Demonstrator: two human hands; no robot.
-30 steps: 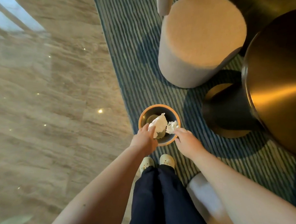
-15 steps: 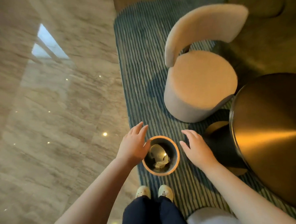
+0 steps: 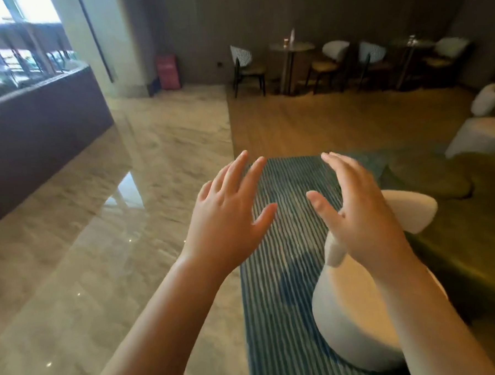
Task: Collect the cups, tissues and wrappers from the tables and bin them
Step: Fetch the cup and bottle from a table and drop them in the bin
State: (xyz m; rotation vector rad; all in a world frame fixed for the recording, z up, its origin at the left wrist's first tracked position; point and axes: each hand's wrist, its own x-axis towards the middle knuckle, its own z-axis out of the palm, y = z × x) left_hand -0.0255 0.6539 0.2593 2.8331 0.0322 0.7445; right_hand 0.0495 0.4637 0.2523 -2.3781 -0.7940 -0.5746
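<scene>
My left hand and my right hand are raised side by side in front of me, fingers spread and straight, holding nothing. They hover over the striped blue rug. The small bin and the tissues are out of view. Far off against the back wall stands a round table with a small cup-like thing and a card on it, and a second table to its right with a small object on top.
A cream round-seat chair stands just under my right forearm. Polished marble floor fills the left, with a dark counter beyond. Several chairs flank the back tables. A green sofa lies right.
The two crumpled tissues left my hands and dropped into the bin. Both hands opened and rose, and my view lifted from the bin to the room ahead.
</scene>
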